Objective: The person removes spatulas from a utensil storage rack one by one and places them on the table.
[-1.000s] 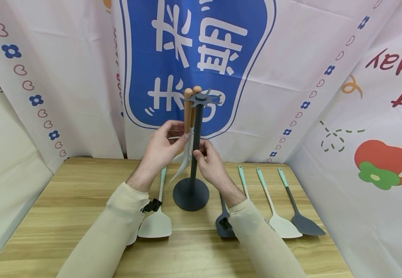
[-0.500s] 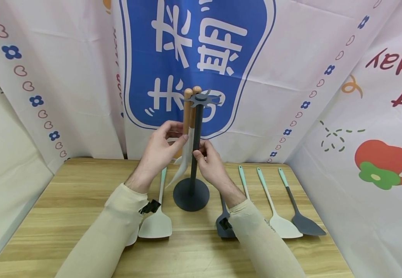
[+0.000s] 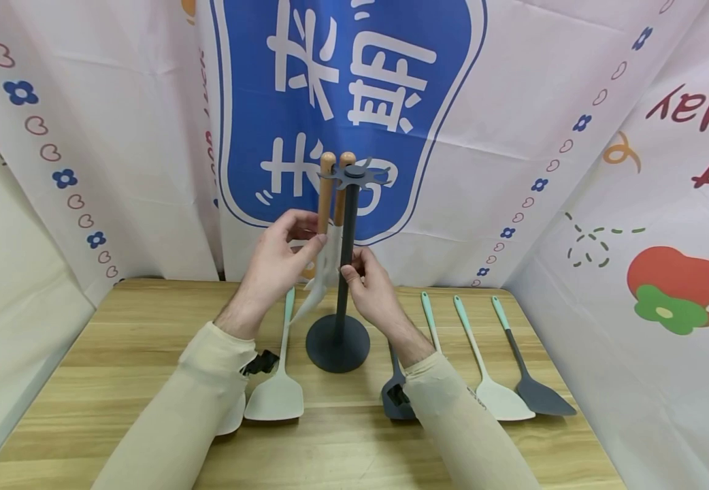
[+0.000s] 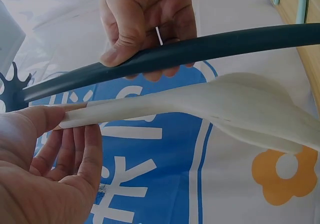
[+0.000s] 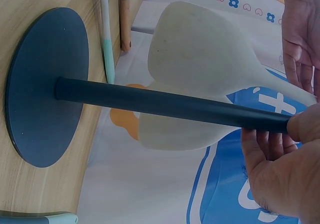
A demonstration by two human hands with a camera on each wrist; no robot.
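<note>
A dark utensil stand [image 3: 337,344] with a round base and a hooked top stands upright on the table. My right hand [image 3: 379,289] grips its pole [image 5: 175,104] around mid-height. To the left of the pole, my left hand [image 3: 277,258] pinches a white spatula [image 5: 200,46] between thumb and fingers, where the wooden handle [image 3: 325,197] meets the white neck. That handle's rounded end is up at the stand's hooks [image 3: 355,173]. Close behind it a second white spatula [image 5: 170,134], also wooden-handled, hangs upright from the rack. Whether the held handle sits in a hook cannot be told.
On the table [image 3: 342,449], a white turner [image 3: 277,395] with a mint handle lies left of the stand. To the right lie a dark turner [image 3: 397,408] partly under my sleeve, a white turner [image 3: 501,398] and another dark turner [image 3: 541,395]. A printed cloth [image 3: 146,136] hangs behind.
My left hand has shifted slightly left with the spatula, so its handle stands farther from the pole and from the other handle. The right hand and the stand keep their place.
</note>
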